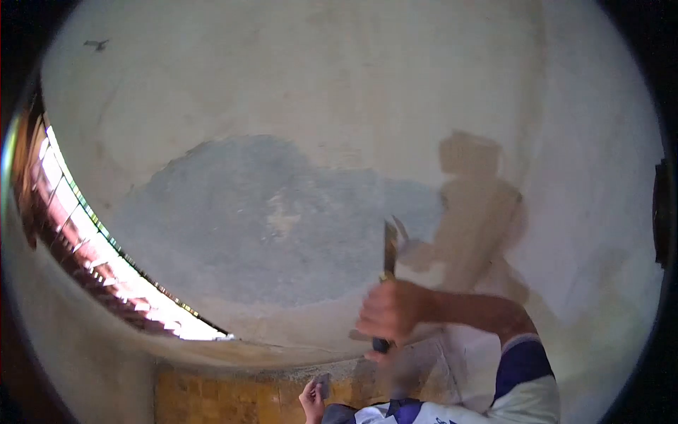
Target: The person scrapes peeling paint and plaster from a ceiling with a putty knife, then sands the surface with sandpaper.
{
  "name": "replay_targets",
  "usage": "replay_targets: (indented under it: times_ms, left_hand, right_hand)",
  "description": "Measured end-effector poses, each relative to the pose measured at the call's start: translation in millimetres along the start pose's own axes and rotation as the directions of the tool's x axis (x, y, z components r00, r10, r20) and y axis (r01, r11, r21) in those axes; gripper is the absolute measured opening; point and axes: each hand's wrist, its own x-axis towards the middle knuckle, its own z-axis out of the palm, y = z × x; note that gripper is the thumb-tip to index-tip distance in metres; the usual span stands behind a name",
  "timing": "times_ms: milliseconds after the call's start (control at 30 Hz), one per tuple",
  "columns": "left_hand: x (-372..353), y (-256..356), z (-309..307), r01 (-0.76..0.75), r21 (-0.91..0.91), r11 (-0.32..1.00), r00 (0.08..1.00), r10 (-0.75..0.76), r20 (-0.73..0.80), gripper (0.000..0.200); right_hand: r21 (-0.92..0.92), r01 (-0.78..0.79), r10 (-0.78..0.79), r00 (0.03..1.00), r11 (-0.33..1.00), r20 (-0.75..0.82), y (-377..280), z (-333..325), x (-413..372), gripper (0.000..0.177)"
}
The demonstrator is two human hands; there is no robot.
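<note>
My right hand [392, 312] is closed around the dark handle of a tool with a narrow upright metal blade [390, 247]. The blade points up in front of a grey patch [240, 205] on the pale wall [339, 78]. A curved shape beside the blade tip appears to be its shadow; whether the blade touches the wall I cannot tell. Low in the view, my left hand [311, 401] pinches a small flat grey piece [323, 386].
At the left a bright barred window [92, 244] curves down to the wall's lower edge. Yellow-brown tiles [219, 396] line the bottom. A dark object [662, 212] stands at the far right edge. My shadow falls right of the blade.
</note>
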Motion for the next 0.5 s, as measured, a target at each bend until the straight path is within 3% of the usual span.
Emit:
replay_targets:
  times_ms: [100, 400, 500]
  left_hand:
    - [0.3, 7.6, 10.5, -0.059, -0.003, 0.998, 0.998, 0.058, -0.034, 0.024]
    - [26.0, 39.0, 28.2, -0.056, 0.003, 0.998, 0.992, 0.056, 0.117, 0.028]
    - [40.3, 28.6, 29.6, -0.065, 0.049, 0.997, 0.990, 0.058, 0.131, 0.026]
  right_hand:
    - [0.140, -0.048, 0.027, 0.988, 0.989, 0.149, -33.2, 27.2, -20.4, 0.049]
    - [0.369, -0.308, 0.258, 0.949, 0.877, 0.180, -66.5, 76.6, -49.4, 0.047]
    - [0.333, -0.357, 0.303, 0.931, 0.873, 0.205, -69.3, 85.2, -47.8, 0.045]
